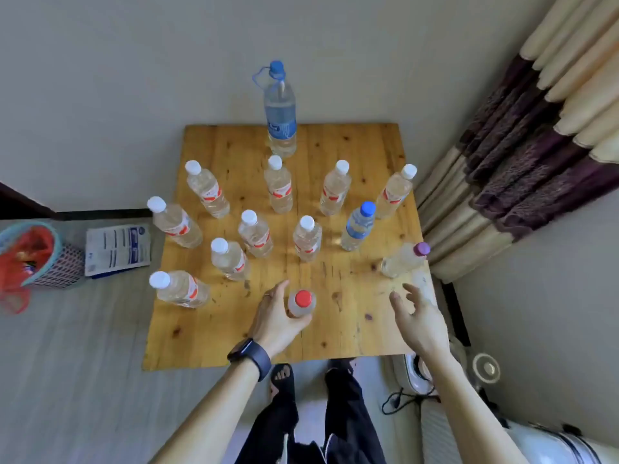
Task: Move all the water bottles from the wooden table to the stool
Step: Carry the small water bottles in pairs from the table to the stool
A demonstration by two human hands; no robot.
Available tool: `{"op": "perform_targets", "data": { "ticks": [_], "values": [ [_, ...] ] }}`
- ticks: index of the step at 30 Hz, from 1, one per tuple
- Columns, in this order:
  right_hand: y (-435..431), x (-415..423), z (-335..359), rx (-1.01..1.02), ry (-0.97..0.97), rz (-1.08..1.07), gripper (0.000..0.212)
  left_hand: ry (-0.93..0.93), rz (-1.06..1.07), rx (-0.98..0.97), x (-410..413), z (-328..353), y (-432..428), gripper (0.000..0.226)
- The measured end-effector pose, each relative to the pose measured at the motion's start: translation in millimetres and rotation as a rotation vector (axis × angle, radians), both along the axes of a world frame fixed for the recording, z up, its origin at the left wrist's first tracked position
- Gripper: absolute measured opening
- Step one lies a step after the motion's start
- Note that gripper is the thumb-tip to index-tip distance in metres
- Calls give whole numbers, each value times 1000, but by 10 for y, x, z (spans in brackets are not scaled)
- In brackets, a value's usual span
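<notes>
Several clear water bottles stand on the wooden table (355, 333). Most have white caps and red labels. A tall blue-capped bottle (280, 112) stands at the far edge, and a smaller blue-capped one (357, 226) is right of centre. Near the right edge stands a purple-capped bottle (403, 260). My left hand (276, 321), with a dark watch on the wrist, curls around a red-capped bottle (302, 303) near the front of the table. My right hand (418, 314) hovers open below the purple-capped bottle, fingers spread, touching nothing. No stool is in view.
A patterned basket (37, 259) with red contents and a printed packet (117, 249) lie on the floor to the left. A striped curtain (522, 169) hangs at the right. A white appliance (418, 373) and a black cable (398, 401) sit by my feet at the front right.
</notes>
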State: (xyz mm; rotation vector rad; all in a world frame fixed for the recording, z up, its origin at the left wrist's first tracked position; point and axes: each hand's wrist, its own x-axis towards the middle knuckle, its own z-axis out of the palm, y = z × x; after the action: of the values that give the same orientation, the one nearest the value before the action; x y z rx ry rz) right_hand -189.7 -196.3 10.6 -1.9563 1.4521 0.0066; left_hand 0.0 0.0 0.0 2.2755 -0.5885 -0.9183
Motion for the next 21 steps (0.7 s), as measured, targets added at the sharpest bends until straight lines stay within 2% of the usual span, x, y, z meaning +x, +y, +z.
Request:
{"op": "perform_targets", "data": {
  "ticks": [4, 8, 12, 17, 21],
  "values": [
    [-539, 133, -286, 66, -33, -156, 96, 149, 128, -79, 11, -169, -231, 79],
    [-860, 256, -449, 103, -95, -170, 108, 208, 257, -65, -78, -299, -401, 64],
    [-1129, 309, -545, 157, -221, -140, 95, 142, 372, -47, -155, -319, -566, 50],
    [-1242, 291, -603, 172, -230, -136, 54, 91, 396, -97, -152, -344, -656, 40],
    [-985, 261, -516, 119, -162, 17, 58, 90, 319, -108, -146, -309, -612, 37]
  ]
}}
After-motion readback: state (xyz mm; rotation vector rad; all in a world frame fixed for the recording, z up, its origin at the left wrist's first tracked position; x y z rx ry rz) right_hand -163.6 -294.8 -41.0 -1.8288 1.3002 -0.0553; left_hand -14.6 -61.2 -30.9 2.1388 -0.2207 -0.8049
